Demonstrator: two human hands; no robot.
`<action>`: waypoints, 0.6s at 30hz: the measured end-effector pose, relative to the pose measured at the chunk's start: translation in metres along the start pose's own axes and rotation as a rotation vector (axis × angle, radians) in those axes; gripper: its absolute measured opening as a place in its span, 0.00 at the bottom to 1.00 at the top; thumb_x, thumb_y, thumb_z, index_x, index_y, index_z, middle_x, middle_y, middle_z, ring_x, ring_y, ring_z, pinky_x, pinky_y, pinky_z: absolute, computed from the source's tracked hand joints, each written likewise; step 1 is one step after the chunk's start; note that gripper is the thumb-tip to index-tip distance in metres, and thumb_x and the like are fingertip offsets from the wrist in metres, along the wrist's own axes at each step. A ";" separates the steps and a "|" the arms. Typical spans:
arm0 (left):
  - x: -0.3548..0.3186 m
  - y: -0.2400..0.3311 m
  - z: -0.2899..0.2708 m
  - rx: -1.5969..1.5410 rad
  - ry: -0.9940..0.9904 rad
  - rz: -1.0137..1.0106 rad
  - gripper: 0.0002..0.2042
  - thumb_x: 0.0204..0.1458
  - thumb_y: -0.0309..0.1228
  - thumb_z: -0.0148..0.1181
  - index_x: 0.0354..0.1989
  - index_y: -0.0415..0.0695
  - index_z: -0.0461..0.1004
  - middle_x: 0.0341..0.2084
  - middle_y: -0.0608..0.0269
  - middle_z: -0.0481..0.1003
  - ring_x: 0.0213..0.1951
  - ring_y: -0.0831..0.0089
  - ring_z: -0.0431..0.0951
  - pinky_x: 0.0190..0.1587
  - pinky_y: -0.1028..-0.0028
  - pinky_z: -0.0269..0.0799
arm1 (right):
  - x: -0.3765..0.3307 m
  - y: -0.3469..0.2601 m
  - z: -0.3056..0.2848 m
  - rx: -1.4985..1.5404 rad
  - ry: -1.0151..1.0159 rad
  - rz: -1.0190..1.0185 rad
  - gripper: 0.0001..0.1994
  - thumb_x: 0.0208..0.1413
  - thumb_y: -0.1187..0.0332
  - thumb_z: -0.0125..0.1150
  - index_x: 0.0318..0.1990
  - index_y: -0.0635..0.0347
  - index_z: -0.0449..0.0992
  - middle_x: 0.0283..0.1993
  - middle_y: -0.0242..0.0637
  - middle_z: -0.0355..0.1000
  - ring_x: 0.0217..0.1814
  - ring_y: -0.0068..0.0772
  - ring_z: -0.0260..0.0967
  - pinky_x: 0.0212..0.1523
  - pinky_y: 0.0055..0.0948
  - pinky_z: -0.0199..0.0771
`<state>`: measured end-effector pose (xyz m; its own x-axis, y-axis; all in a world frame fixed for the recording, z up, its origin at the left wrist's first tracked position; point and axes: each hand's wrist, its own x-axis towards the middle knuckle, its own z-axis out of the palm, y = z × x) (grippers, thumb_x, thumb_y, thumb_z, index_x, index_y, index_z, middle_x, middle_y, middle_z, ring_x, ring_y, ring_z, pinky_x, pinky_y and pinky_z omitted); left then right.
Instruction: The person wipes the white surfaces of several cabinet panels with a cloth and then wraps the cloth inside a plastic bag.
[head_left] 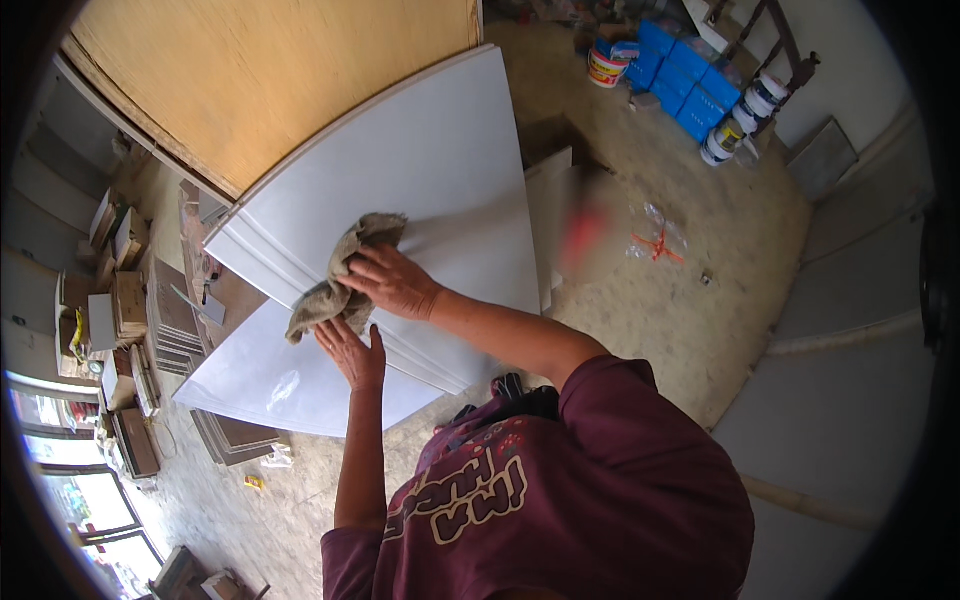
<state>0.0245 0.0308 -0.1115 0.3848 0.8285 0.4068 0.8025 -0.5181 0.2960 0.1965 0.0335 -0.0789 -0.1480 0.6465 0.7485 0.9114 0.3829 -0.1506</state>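
Observation:
A grey-brown cloth (365,233) lies bunched on a large white panel (450,140). My right hand (398,286) has its fingers bent over the cloth and grips it. Just below, my left hand (350,355) is stretched out with the thumb apart, its fingertips touching the cloth's lower end. Grooved strips run along the near edge of the white panel. Under my left wrist, a second glossy white panel (270,375) extends outward and reflects light.
A wooden board (280,70) stands along the panel's far side. Stacked boards and boxes (128,305) fill the left. Blue boxes (690,85), a red-and-white bucket (606,68) and stacked tubs (735,135) stand at the back right. A plastic bag with orange string (658,245) lies on the floor.

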 end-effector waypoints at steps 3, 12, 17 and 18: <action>0.017 0.017 0.003 -0.052 0.033 0.036 0.38 0.42 0.34 0.61 0.59 0.30 0.49 0.60 0.35 0.46 0.63 0.39 0.41 0.64 0.49 0.37 | 0.006 0.013 -0.019 0.033 0.003 0.067 0.23 0.41 0.73 0.59 0.50 0.52 0.70 0.49 0.34 0.60 0.56 0.40 0.56 0.54 0.39 0.62; 0.095 0.098 -0.013 -0.133 0.138 0.235 0.40 0.44 0.33 0.61 0.65 0.41 0.45 0.62 0.36 0.43 0.61 0.33 0.42 0.62 0.46 0.41 | 0.046 0.081 -0.103 -0.063 0.161 0.249 0.27 0.41 0.71 0.61 0.55 0.51 0.66 0.52 0.41 0.59 0.55 0.50 0.55 0.58 0.44 0.57; 0.142 0.151 -0.019 -0.083 0.175 0.406 0.37 0.43 0.34 0.61 0.63 0.46 0.53 0.63 0.41 0.46 0.60 0.36 0.47 0.62 0.48 0.43 | 0.051 0.132 -0.130 -0.170 0.324 0.347 0.28 0.43 0.72 0.61 0.56 0.52 0.63 0.53 0.45 0.60 0.57 0.50 0.56 0.58 0.40 0.58; 0.144 0.158 -0.014 -0.072 0.173 0.420 0.37 0.42 0.35 0.62 0.63 0.45 0.53 0.63 0.42 0.46 0.60 0.38 0.47 0.62 0.48 0.43 | 0.045 0.142 -0.127 -0.166 0.361 0.363 0.28 0.41 0.73 0.60 0.55 0.52 0.64 0.51 0.44 0.61 0.56 0.51 0.56 0.57 0.41 0.58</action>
<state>0.2001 0.0653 0.0054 0.5832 0.4992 0.6409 0.5572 -0.8199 0.1315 0.3679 0.0337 0.0155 0.3024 0.4384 0.8464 0.9323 0.0486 -0.3583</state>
